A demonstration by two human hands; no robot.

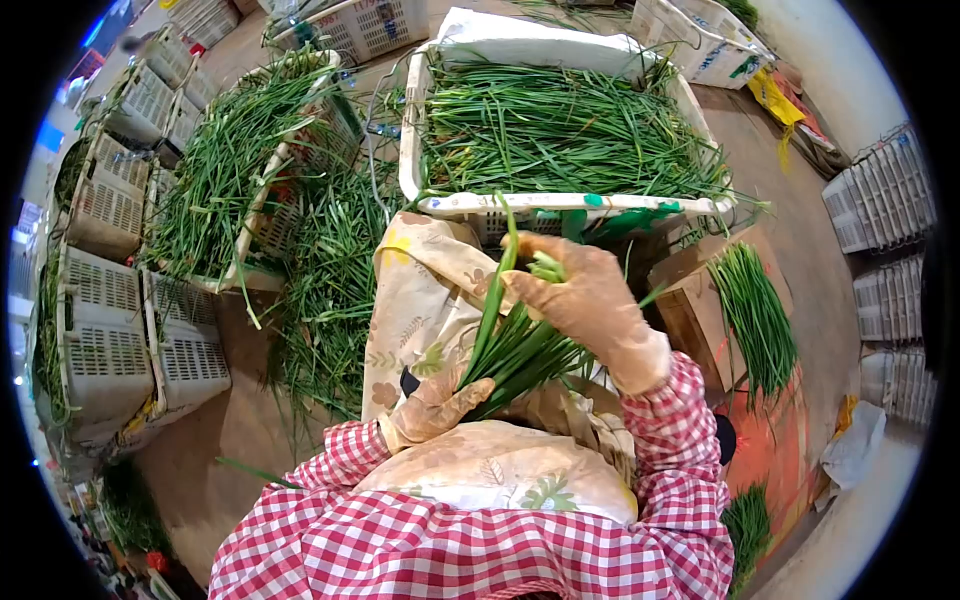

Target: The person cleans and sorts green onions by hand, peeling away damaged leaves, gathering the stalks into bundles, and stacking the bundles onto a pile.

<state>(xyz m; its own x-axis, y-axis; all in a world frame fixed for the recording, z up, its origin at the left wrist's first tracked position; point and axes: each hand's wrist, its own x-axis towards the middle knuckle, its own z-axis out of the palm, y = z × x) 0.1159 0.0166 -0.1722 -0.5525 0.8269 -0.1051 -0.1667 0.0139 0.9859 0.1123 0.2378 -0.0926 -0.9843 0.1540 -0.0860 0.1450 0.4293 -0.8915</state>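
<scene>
A bunch of garlic chives [525,355] lies slanted over my lap, on a flower-patterned cloth apron [420,330]. My left hand [435,408], in a thin glove, is wrapped round the leafy part of the bunch. Higher up, my gloved right hand [585,305] has its fingers curled round pale stalk ends. One broad green leaf sticks up to the left of those fingers. Just beyond my knees stands a white crate [408,150] heaped with loose chives [570,125]. Part of the bunch is hidden under my right hand.
Left of me, another crate [250,225] overflows with chives, and a loose pile [330,290] covers the floor beside it. Neatly laid chives [755,320] rest on a cardboard box [690,300] at the right. Crates [105,325] stand at far left; more are stacked [885,190] at far right.
</scene>
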